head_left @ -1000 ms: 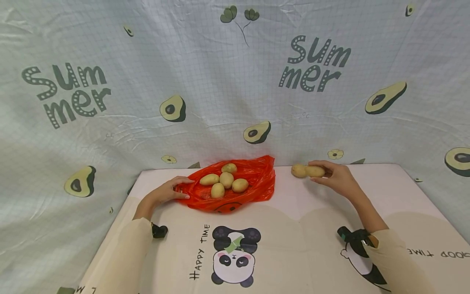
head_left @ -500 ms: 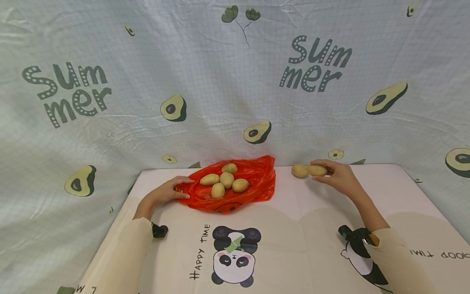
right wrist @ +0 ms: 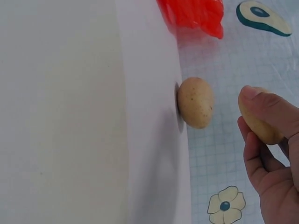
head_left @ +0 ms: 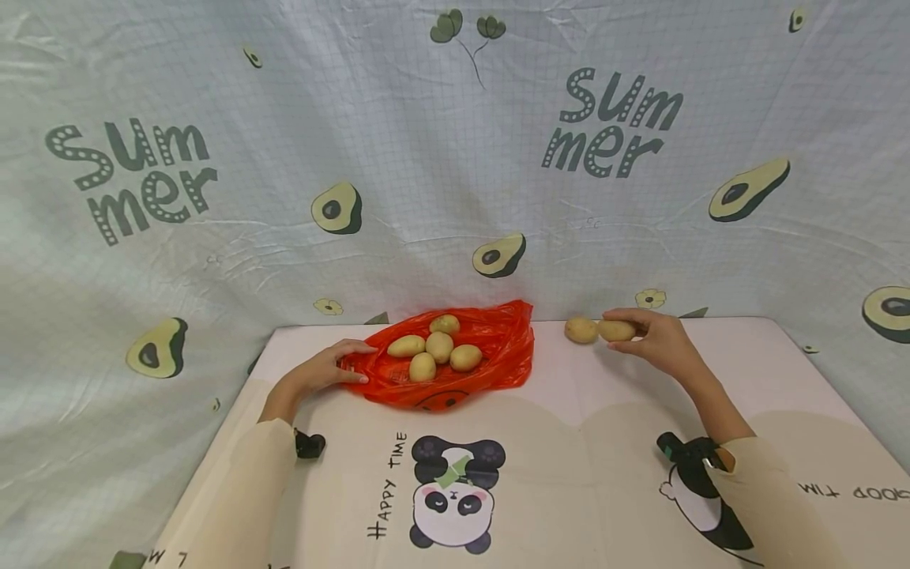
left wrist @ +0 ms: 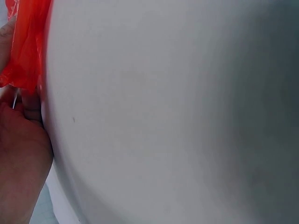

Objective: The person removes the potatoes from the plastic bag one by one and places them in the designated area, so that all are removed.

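Observation:
In the head view, an open red plastic bag (head_left: 506, 348) lies at the back of the table with several potatoes (head_left: 439, 348) clustered in its middle. My left hand (head_left: 323, 371) grips the bag's left edge, thumb at the front and fingers at the back. The left wrist view shows the red film between that thumb and the fingers. To the right of the bag, my right hand (head_left: 657, 340) pinches a potato (right wrist: 259, 127) between thumb and fingers. A loose potato (right wrist: 196, 102) rests on the table just left of the held one.
The table (head_left: 569, 490) wears a pale cover printed with pandas and lettering. Close behind its back edge hangs a curtain (head_left: 426, 158) with avocado and "summer" prints. A black wrist camera (head_left: 310, 446) shows at the left wrist.
My right hand has shifted slightly right with its potato, which sits a little farther from the loose one. The left hand and the bag have stayed in place.

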Action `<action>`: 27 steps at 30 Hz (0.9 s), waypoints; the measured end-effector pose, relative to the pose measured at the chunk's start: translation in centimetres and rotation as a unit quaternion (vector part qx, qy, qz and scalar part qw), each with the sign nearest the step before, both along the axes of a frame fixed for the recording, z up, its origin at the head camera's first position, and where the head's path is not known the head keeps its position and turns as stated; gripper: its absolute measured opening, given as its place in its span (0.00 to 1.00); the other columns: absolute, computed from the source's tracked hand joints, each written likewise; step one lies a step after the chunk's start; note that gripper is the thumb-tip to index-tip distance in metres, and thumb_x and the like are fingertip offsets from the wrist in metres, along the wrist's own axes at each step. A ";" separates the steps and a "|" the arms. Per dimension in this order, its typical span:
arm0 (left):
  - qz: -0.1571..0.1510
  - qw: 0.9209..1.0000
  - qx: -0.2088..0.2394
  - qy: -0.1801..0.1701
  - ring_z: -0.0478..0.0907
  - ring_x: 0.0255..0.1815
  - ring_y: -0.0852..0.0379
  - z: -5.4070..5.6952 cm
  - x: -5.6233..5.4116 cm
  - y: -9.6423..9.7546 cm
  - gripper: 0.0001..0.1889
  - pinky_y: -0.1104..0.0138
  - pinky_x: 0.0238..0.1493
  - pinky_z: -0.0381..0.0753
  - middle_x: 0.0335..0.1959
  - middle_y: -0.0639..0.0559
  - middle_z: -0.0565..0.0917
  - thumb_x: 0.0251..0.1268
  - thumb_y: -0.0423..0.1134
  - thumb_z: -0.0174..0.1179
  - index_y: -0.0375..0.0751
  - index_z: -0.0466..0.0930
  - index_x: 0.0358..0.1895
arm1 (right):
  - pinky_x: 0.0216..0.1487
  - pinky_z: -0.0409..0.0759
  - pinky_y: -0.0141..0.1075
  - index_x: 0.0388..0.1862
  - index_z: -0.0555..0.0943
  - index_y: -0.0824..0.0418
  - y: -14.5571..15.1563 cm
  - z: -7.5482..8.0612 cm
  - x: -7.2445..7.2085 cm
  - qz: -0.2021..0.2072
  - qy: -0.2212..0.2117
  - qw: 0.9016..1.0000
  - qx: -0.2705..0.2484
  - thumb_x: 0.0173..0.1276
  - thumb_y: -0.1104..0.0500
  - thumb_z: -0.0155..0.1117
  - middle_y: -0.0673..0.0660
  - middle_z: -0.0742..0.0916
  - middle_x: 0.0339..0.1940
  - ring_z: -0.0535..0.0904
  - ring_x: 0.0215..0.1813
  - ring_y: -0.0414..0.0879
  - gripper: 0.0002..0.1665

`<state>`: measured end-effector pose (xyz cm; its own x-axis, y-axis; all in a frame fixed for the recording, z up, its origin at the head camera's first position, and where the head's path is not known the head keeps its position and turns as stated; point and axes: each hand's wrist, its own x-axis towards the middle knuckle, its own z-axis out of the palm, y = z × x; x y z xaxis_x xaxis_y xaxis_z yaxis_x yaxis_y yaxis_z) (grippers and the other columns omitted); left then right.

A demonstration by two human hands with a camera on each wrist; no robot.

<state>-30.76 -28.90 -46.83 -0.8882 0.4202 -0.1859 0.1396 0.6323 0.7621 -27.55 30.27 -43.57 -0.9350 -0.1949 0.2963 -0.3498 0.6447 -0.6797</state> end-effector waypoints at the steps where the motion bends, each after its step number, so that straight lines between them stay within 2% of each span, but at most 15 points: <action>1: 0.000 1.000 -0.001 0.000 0.54 0.77 0.32 0.0 0.0 0.0 0.30 0.34 0.75 0.52 0.74 0.36 0.64 0.64 0.39 0.69 0.40 0.75 0.69 | 0.41 0.77 0.17 0.58 0.86 0.61 0.0 0.0 -0.1 0.001 0.000 1.000 0.002 0.56 0.63 0.81 0.62 0.87 0.56 0.77 0.44 0.24 0.28; 8: -0.002 1.000 -0.005 0.005 0.54 0.77 0.32 -0.2 -0.1 -0.2 0.29 0.35 0.75 0.52 0.74 0.35 0.64 0.64 0.39 0.69 0.39 0.75 0.69 | 0.41 0.78 0.19 0.59 0.85 0.61 0.2 0.2 -0.5 0.005 -0.013 1.000 0.003 0.56 0.62 0.81 0.64 0.87 0.56 0.78 0.44 0.26 0.30; 17: -0.005 1.000 -0.003 0.005 0.54 0.77 0.32 0.0 -0.1 -0.1 0.30 0.35 0.75 0.52 0.74 0.35 0.65 0.64 0.39 0.70 0.39 0.75 0.69 | 0.41 0.78 0.19 0.60 0.85 0.60 1.2 -0.1 -0.9 -0.012 -0.033 0.999 0.002 0.56 0.55 0.82 0.64 0.86 0.59 0.77 0.46 0.24 0.32; 20: -0.010 1.000 -0.005 0.011 0.54 0.76 0.31 0.0 -0.1 -0.2 0.29 0.35 0.75 0.52 0.73 0.34 0.65 0.64 0.39 0.69 0.38 0.75 0.68 | 0.41 0.78 0.20 0.61 0.84 0.59 1.5 -0.2 -1.1 -0.016 -0.038 0.999 0.015 0.56 0.54 0.82 0.64 0.86 0.59 0.79 0.48 0.30 0.33; 25: -0.005 1.000 -0.006 0.008 0.54 0.76 0.32 -0.1 -0.1 -0.2 0.30 0.35 0.75 0.52 0.74 0.34 0.65 0.64 0.39 0.70 0.39 0.75 0.69 | 0.42 0.76 0.20 0.62 0.84 0.58 2.1 -0.4 -1.6 -0.028 -0.057 0.997 0.043 0.58 0.53 0.81 0.64 0.84 0.62 0.81 0.56 0.51 0.33; 27: -0.006 1.000 -0.006 0.011 0.54 0.77 0.32 -0.2 -0.2 -0.2 0.30 0.35 0.75 0.52 0.74 0.35 0.65 0.64 0.39 0.70 0.39 0.75 0.69 | 0.42 0.75 0.19 0.63 0.83 0.58 2.4 -0.5 -1.7 -0.034 -0.066 0.996 0.049 0.58 0.53 0.81 0.65 0.83 0.63 0.80 0.58 0.56 0.33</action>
